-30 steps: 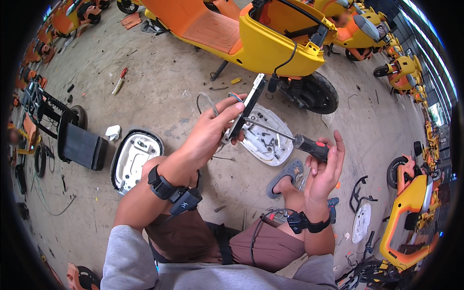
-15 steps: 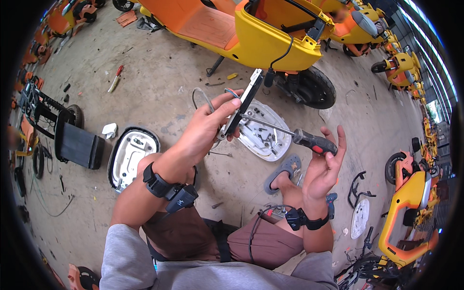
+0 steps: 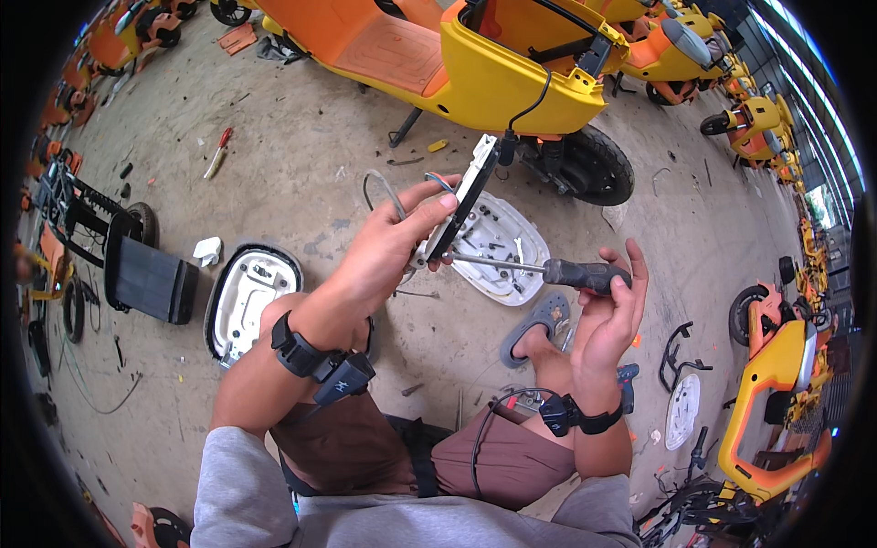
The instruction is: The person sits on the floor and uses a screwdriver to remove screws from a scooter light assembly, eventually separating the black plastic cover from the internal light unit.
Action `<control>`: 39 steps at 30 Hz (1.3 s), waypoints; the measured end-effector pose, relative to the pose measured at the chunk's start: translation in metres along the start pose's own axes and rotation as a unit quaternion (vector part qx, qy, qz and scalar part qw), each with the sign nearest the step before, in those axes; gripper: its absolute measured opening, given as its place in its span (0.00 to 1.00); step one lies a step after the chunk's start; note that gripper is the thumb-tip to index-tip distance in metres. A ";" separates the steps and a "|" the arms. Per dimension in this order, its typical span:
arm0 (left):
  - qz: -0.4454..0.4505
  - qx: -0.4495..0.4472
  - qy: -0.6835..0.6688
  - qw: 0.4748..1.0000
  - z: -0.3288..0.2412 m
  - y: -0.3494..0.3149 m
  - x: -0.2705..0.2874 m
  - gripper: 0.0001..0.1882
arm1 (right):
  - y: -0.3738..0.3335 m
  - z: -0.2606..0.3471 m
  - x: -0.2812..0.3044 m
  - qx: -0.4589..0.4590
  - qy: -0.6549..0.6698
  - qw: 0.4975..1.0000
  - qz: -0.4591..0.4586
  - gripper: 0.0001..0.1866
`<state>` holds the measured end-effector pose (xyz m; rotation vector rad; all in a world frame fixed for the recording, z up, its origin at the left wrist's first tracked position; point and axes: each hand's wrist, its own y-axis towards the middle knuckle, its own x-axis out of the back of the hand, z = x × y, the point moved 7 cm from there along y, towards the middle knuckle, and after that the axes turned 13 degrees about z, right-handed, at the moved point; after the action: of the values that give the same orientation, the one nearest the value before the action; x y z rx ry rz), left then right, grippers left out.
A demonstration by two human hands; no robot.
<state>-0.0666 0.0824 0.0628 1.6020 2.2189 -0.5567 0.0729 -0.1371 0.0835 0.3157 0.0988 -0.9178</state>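
"Over by the white tray (image 3: 514,292), why's that black-and-white bar (image 3: 470,195) held aslant?"

"Likely to steady it: the left hand (image 3: 402,230) pinches its lower half, thumb uppermost, just where the screwdriver (image 3: 585,275) reaches it."

"And the right hand (image 3: 605,315)?"

"Curled loosely about the screwdriver's grip, one finger raised, forearm upright, perhaps so it can turn freely."

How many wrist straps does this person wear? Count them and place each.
2: one strap at the wrist of the left hand, which holds a bar; another strap at the wrist of the right hand, which holds a screwdriver. None seems hidden.
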 end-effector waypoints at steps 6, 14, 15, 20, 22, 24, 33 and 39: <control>0.025 -0.002 -0.027 0.999 0.005 0.001 -0.004 0.26 | -0.005 0.003 -0.006 0.067 -0.016 0.998 -0.011 0.27; 0.061 0.010 0.005 0.998 0.010 0.006 -0.015 0.30 | 0.001 -0.002 -0.014 0.065 -0.039 0.997 0.013 0.31; 0.064 0.012 0.006 0.998 0.011 0.006 -0.018 0.30 | 0.001 -0.004 -0.021 0.068 -0.048 0.996 0.029 0.31; 0.076 0.015 0.031 0.997 0.017 0.009 -0.025 0.29 | -0.007 -0.012 -0.048 0.063 -0.080 0.983 0.151 0.31; 0.062 0.013 0.025 0.998 0.016 0.007 -0.032 0.27 | -0.011 -0.014 -0.058 0.040 -0.046 0.981 0.181 0.29; 0.065 0.013 0.003 0.998 0.016 0.007 -0.037 0.26 | -0.010 -0.013 -0.064 0.100 -0.013 0.974 0.205 0.20; 0.065 0.048 0.118 0.990 0.018 0.002 -0.034 0.25 | -0.011 -0.003 -0.078 0.146 -0.247 0.944 0.164 0.10; 0.074 0.034 0.068 0.994 0.022 0.008 -0.037 0.22 | -0.008 -0.001 -0.074 0.113 -0.249 0.951 0.147 0.08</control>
<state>-0.0468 0.0433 0.0610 1.8738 2.1727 -0.5006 0.0213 -0.0846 0.0965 0.2933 -0.5113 -0.6879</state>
